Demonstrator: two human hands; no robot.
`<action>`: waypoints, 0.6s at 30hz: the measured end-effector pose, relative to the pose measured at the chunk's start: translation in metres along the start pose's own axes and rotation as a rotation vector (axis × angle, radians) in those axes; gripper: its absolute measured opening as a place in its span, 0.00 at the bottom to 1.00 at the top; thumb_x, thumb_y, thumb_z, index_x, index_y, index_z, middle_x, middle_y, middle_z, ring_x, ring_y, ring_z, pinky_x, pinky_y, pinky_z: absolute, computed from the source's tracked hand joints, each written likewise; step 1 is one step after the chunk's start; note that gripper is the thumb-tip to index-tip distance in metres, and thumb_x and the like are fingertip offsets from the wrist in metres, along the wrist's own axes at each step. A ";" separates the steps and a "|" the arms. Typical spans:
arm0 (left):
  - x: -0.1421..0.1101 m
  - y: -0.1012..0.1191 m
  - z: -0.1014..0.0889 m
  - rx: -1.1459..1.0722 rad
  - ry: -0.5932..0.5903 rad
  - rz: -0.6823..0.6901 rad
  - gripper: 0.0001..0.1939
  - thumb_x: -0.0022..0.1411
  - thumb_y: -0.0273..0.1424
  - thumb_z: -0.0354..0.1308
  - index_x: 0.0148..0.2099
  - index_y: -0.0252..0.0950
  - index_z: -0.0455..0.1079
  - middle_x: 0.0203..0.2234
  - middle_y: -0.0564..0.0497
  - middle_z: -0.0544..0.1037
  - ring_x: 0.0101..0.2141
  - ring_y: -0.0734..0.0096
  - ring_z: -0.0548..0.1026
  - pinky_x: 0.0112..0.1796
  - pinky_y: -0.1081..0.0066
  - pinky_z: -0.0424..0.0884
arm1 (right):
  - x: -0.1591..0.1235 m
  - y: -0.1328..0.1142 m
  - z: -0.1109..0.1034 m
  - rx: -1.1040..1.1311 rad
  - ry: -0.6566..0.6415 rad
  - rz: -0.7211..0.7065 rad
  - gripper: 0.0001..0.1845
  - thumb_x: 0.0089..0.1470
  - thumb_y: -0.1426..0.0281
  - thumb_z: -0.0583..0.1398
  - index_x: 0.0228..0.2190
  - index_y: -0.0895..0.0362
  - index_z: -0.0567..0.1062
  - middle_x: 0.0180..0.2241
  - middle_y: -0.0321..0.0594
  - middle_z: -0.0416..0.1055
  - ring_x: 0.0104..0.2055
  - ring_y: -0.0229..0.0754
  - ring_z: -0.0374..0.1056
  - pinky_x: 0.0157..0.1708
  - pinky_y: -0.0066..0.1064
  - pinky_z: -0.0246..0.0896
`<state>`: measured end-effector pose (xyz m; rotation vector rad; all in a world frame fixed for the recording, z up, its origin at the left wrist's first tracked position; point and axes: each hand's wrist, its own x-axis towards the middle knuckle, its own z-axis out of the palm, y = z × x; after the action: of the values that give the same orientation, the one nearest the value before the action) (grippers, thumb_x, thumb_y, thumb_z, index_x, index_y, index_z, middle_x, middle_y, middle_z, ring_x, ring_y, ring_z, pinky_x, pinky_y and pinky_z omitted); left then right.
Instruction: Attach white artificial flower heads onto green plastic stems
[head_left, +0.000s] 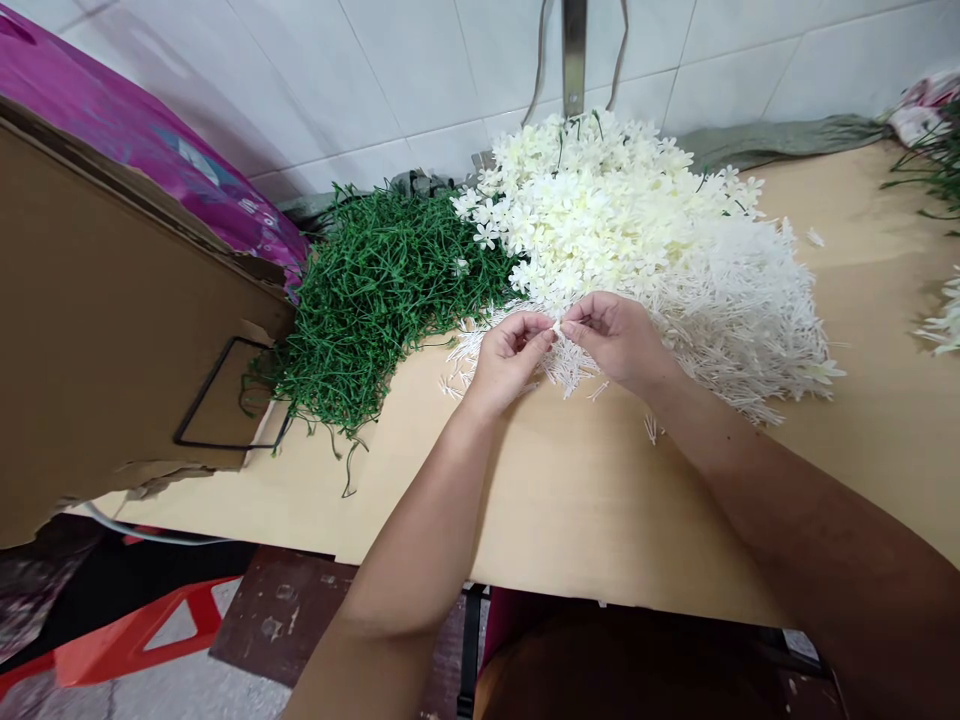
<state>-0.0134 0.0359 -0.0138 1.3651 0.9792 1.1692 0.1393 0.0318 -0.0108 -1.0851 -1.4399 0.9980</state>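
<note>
My left hand and my right hand meet fingertip to fingertip over the front of the table. Both are closed in a pinch on a small white piece, perhaps a flower stamen; the fingers cover most of it. Just beneath lie thin white stamen-like sticks, heaped to the right and scattered under my hands. Behind my hands rises a pile of white artificial flowers. To the left of my left hand is a tangled heap of green plastic stems.
A cardboard box stands at the left with a purple bag behind it. A black wire frame leans by the box. The tiled wall closes off the back. More white flowers lie at the right edge. A red stool is below.
</note>
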 end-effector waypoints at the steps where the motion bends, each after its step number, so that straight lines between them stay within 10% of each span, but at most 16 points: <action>1: 0.000 0.000 0.000 0.004 0.001 0.002 0.10 0.49 0.33 0.66 0.31 0.35 0.69 0.22 0.55 0.72 0.25 0.79 0.70 0.30 0.74 0.66 | 0.000 0.000 0.000 -0.002 0.006 -0.006 0.09 0.43 0.66 0.64 0.23 0.57 0.69 0.21 0.32 0.65 0.23 0.33 0.57 0.24 0.29 0.54; 18: -0.001 0.006 -0.001 0.118 -0.030 0.028 0.08 0.51 0.32 0.62 0.27 0.36 0.65 0.19 0.56 0.69 0.23 0.79 0.66 0.27 0.76 0.62 | -0.003 -0.005 0.000 0.080 -0.126 0.023 0.13 0.45 0.62 0.65 0.24 0.56 0.67 0.19 0.29 0.59 0.21 0.31 0.54 0.22 0.28 0.51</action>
<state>-0.0151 0.0341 -0.0077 1.4901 1.0239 1.1237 0.1391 0.0281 -0.0070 -0.9973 -1.4777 1.1489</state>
